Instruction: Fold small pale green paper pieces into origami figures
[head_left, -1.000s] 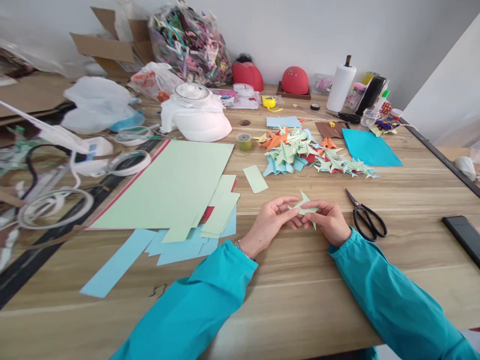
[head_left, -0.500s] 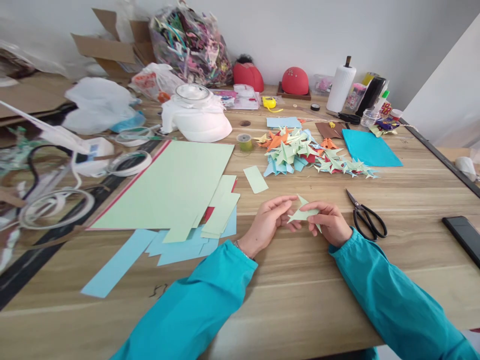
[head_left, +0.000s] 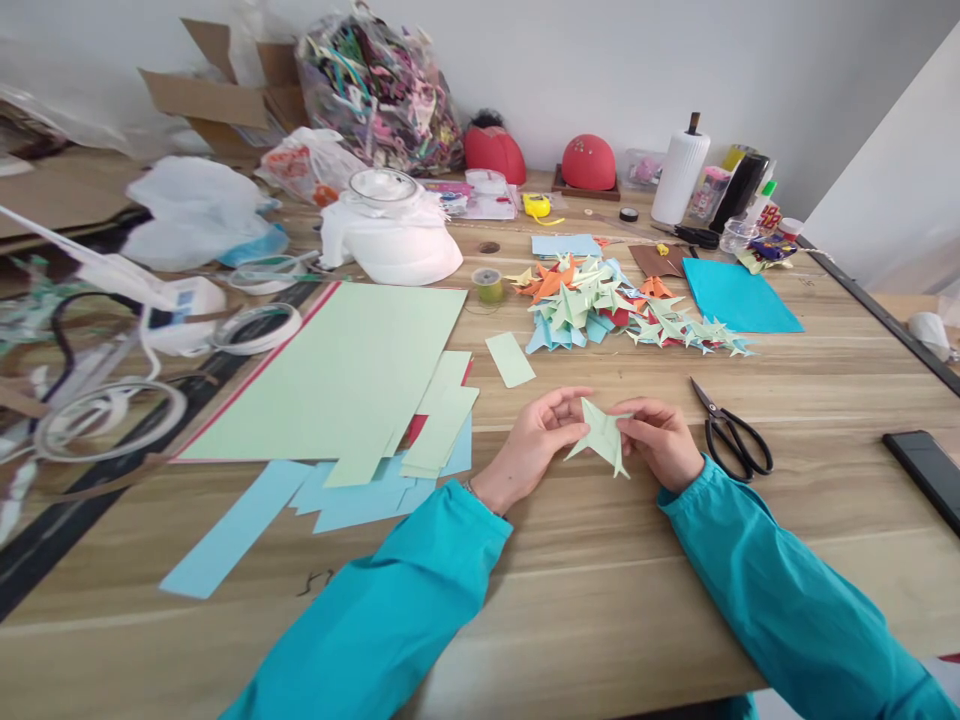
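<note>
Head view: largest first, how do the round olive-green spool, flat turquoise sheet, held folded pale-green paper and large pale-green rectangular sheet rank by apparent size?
Large pale-green rectangular sheet
Flat turquoise sheet
Held folded pale-green paper
Round olive-green spool

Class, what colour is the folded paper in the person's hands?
The folded paper is pale green, head view.

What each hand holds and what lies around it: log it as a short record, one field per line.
Left hand: the left hand has its thumb on the left edge of a pale green folded paper
Right hand: the right hand pinches the same paper's right side
Held piece: several sharp points, creases visible
Beyond the hands: heap of folded paper shapes, green, blue and orange
Left of the hands: large green sheet, blue strips
Right of the hands: black-handled scissors, then a dark phone
</note>
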